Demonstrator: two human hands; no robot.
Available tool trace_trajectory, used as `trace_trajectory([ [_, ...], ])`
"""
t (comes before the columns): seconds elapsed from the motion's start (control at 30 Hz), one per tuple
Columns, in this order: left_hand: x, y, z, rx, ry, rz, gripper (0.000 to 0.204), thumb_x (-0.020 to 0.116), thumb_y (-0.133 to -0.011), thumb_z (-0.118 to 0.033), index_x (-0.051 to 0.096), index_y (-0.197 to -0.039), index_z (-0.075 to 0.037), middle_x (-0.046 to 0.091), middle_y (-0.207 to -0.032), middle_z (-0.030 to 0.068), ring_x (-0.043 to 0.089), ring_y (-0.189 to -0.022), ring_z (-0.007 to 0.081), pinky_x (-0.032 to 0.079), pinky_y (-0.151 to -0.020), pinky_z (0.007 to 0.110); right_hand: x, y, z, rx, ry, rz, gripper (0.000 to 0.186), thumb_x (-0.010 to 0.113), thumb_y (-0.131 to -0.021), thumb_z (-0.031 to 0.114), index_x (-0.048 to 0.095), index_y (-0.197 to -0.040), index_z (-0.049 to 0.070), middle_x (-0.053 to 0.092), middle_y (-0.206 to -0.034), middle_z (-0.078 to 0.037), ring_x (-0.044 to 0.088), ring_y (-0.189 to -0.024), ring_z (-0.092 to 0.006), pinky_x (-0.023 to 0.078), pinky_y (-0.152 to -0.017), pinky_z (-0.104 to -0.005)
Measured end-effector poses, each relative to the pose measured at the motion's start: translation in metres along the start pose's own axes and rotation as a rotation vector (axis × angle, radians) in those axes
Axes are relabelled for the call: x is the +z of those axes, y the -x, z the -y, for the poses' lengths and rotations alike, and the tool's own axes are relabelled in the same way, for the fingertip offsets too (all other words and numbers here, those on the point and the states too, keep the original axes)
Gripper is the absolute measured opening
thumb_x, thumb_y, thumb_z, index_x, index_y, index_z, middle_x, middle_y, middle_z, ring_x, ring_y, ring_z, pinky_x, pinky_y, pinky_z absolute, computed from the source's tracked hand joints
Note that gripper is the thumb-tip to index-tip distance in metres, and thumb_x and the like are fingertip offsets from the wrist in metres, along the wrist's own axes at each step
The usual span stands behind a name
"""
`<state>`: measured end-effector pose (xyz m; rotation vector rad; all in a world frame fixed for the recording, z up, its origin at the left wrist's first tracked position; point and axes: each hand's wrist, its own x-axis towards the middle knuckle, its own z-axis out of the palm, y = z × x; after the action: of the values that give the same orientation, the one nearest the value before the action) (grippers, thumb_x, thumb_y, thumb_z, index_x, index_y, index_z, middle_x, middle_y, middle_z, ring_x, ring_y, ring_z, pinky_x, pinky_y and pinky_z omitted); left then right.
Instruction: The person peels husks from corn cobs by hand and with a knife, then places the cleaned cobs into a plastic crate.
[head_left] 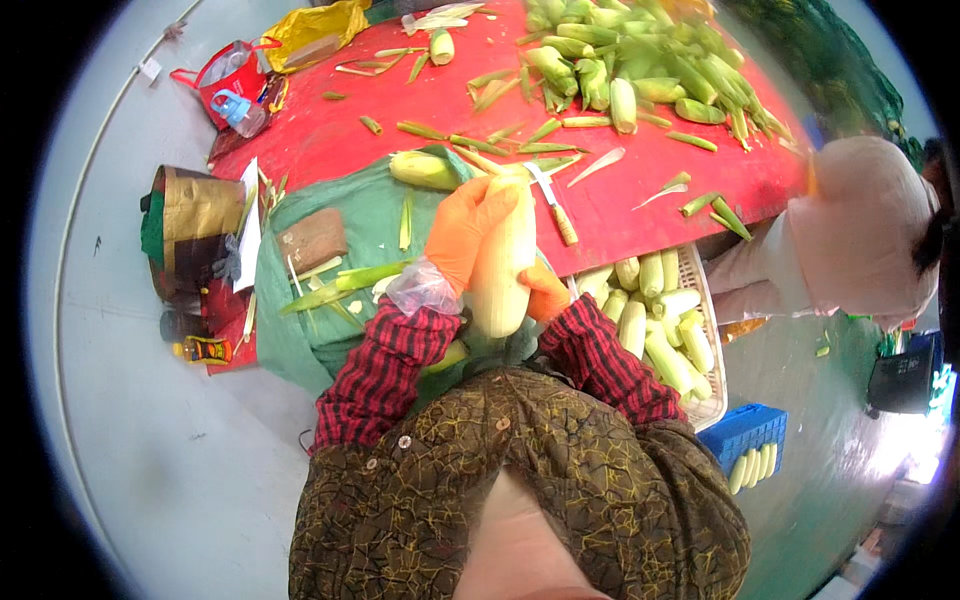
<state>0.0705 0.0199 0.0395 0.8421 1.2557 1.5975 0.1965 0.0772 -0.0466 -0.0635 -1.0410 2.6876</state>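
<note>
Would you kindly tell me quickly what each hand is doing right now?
Left hand: closed around the peeled corn cob, in an orange glove.
Right hand: closed on the same cob from below.

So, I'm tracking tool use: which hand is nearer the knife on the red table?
Right. The right hand, under the peeled corn cob, sits just below the knife; the left hand grips the cob farther to the knife's left.

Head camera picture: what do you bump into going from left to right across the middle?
Brown bag → brown block → left hand → peeled corn cob → tray of peeled cobs → another person's pale cap.
</note>
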Motion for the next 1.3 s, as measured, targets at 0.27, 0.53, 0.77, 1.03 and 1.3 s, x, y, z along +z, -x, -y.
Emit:
trace_trajectory([
  [0.27, 0.0, -0.007, 0.016, -0.062, 0.013, 0.001, 0.038, 0.05, -0.091, -0.03, 0.056, -0.112, 0.001, 0.063, -0.102, 0.0116, 0.059, -0.091, 0.0169, 0.046, -0.083, 0.031, -0.008, 0.013, 0.001, -0.033, -0.189, 0.077, 0.08, 0.067, -0.069, 0.04, 0.037, -0.129, -0.003, 0.056, -0.113, -0.02, 0.056, -0.106, -0.0343, 0.046, -0.091, -0.0407],
  [0.53, -0.005, -0.021, 0.028, -0.067, 0.104, 0.145, 0.043, 0.037, -0.095, -0.036, 0.054, -0.119, -0.004, 0.059, -0.109, 0.008, 0.055, -0.098, 0.0163, 0.042, -0.088, 0.03, -0.025, 0.019, 0.009, 0.053, -0.238, 0.17, 0.086, 0.068, -0.066, 0.043, 0.035, -0.131, -0.003, 0.052, -0.119, -0.028, 0.054, -0.108, -0.0366, 0.044, -0.093, -0.0431],
  [0.77, -0.055, -0.011, 0.047, -0.186, 0.075, 0.044, 0.05, 0.033, -0.096, -0.04, 0.047, -0.128, -0.003, 0.054, -0.122, 0.0116, 0.052, -0.109, 0.0199, 0.038, -0.095, 0.033, -0.06, 0.069, -0.007, -0.073, -0.213, -0.245, 0.066, 0.061, -0.078, 0.034, 0.038, -0.127, -0.003, 0.057, -0.111, -0.025, 0.06, -0.096, -0.0292, 0.05, -0.085, -0.0373],
  [1.03, -0.117, 0.035, 0.105, -0.461, 0.094, -0.209, 0.048, 0.046, -0.091, -0.04, 0.052, -0.123, -0.005, 0.06, -0.111, 0.0111, 0.058, -0.097, 0.0194, 0.04, -0.086, 0.03, -0.18, 0.265, -0.072, -0.029, 0.713, -1.403, 0.059, 0.065, -0.073, 0.047, 0.062, -0.106, -0.001, 0.065, -0.096, -0.016, 0.062, -0.085, -0.0235, 0.047, -0.078, -0.0353],
  [1.3, -0.101, 0.042, 0.107, -0.418, -0.014, -0.176, 0.046, 0.047, -0.091, -0.039, 0.054, -0.121, -0.005, 0.062, -0.109, 0.0103, 0.059, -0.094, 0.0179, 0.043, -0.084, 0.03, -0.169, 0.327, -0.094, 0.524, 1.044, -1.699, 0.067, 0.072, -0.063, 0.046, 0.06, -0.104, -0.005, 0.064, -0.094, -0.023, 0.063, -0.089, -0.0327, 0.048, -0.078, -0.0404],
])
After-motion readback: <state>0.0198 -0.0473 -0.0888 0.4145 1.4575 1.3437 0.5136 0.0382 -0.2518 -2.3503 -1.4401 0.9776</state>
